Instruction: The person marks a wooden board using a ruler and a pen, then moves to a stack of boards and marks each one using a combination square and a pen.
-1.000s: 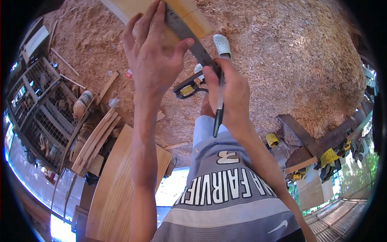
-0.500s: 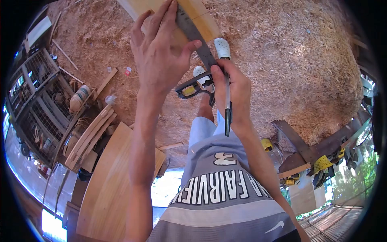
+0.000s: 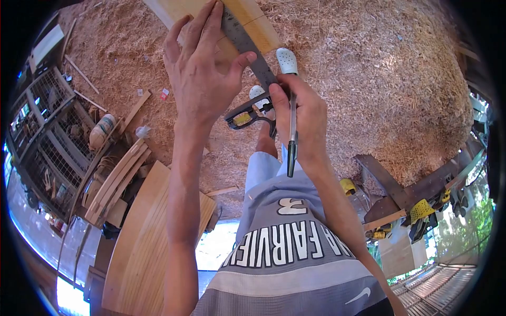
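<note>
While the left hand (image 3: 203,79) lies spread over a pale yellowish wooden board (image 3: 259,32), its thumb rests across a dark grey, flat metal ruler blade (image 3: 240,37). Fingers long and extended, lying on the board just left of the blade; whether anything is gripped underneath, can't tell. Right hand (image 3: 305,118) is closed around the near end of the blade, thumb on top, index finger curled at the edge. Same hand also holds a slim pen with clear barrel and black end (image 3: 293,126), black end pointing back toward the person. Black frame-like square head with yellow insert (image 3: 245,118) sits at the near end of the blade, just left of the right hand. Board is at top of view, partly cut off by the edge; blade lies slanting over it, thin dark line across the wood right of the blade.

Below: white perforated clogs (image 3: 286,60) on a floor covered in tan wood shavings (image 3: 369,79). Lower left, wide striped light-wood panel (image 3: 139,237), stacked curved wooden strips (image 3: 117,181) near it. Person wears grey jersey with white lettering (image 3: 247,295).
</note>
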A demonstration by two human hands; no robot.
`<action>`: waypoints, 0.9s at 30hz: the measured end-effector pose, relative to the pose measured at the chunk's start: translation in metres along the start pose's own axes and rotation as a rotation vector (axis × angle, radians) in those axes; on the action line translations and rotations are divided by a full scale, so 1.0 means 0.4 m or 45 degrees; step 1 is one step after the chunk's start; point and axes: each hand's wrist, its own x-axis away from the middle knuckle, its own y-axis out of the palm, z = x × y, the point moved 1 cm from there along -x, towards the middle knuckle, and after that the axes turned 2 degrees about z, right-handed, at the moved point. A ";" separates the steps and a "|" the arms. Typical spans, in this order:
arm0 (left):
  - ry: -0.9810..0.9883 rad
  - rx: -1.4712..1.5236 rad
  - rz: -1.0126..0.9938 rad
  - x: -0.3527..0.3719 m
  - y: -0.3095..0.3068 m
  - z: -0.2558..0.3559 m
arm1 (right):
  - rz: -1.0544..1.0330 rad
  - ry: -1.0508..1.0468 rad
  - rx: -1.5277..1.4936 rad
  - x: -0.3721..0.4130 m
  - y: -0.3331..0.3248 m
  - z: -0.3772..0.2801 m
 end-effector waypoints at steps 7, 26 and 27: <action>0.050 -0.086 0.050 0.007 0.013 -0.004 | 0.135 -0.057 -0.380 -0.043 -0.044 -0.018; 0.050 -0.076 0.011 0.009 0.007 -0.008 | -0.103 -0.184 -0.390 -0.199 -0.007 -0.061; 0.057 -0.055 0.042 0.009 0.015 -0.013 | -0.134 -0.133 -0.406 -0.205 -0.011 -0.064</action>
